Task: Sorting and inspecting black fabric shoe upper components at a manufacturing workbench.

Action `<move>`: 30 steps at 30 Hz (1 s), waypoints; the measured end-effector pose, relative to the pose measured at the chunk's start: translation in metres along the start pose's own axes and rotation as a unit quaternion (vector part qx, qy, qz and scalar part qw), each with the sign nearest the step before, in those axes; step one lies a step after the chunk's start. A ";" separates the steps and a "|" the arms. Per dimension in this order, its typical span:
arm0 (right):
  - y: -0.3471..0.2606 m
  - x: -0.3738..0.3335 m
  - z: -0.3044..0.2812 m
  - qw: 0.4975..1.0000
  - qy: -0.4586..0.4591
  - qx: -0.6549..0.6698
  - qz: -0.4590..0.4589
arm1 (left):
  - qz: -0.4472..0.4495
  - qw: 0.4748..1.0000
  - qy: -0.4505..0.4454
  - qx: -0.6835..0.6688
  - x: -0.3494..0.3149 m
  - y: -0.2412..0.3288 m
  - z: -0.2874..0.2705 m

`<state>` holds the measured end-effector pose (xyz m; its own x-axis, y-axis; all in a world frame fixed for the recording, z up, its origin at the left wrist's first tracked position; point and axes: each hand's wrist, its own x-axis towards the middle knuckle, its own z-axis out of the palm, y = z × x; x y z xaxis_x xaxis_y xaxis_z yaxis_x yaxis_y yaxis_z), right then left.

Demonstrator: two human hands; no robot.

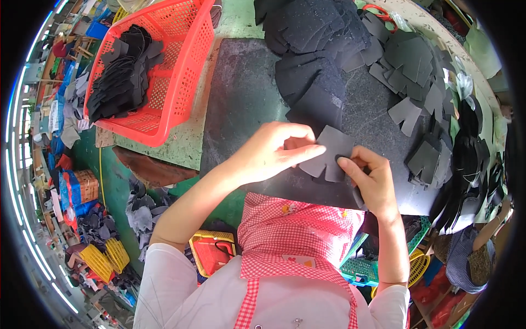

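Over the near part of a dark work mat [230,104] I hold a flat dark-grey cut piece [334,145] with notches in its lower edge. My right hand [372,178] pinches its right side between thumb and fingers. At its left edge is my left hand [274,151], fingers curled and thumb lying against the piece. Just beyond my hands, a fanned row of black cut pieces [318,107] runs back to a larger pile [312,27]. Loose notched grey pieces [405,115] are scattered to the right, with a small stack [430,159] nearer me.
A red perforated basket [189,82] at the far left holds a heap of black pieces [123,77]. Black strips [466,148] hang at the table's right edge. Below the table are a yellow-and-red container [213,252] and a green crate [361,268]. Another person [466,257] is at lower right.
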<state>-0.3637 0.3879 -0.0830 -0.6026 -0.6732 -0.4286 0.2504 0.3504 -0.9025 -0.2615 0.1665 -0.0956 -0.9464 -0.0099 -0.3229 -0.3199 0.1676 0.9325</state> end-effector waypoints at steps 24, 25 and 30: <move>0.006 -0.002 0.023 0.886 0.147 -0.408 -0.165 | 0.229 0.873 0.105 0.417 0.003 -0.006 0.008; 0.009 -0.001 0.010 0.926 0.108 -0.349 -0.092 | 0.274 0.870 0.131 0.389 0.005 -0.011 0.005; -0.003 -0.041 -0.122 0.910 0.321 -0.261 -0.033 | 0.330 0.824 0.159 0.433 0.028 -0.018 0.008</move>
<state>-0.4322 0.4941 -0.0569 -0.9637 -0.2433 -0.1097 -0.0951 0.6970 -0.7107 -0.2819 0.1713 -0.1228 -0.9091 0.1313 0.3953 0.2914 0.8786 0.3784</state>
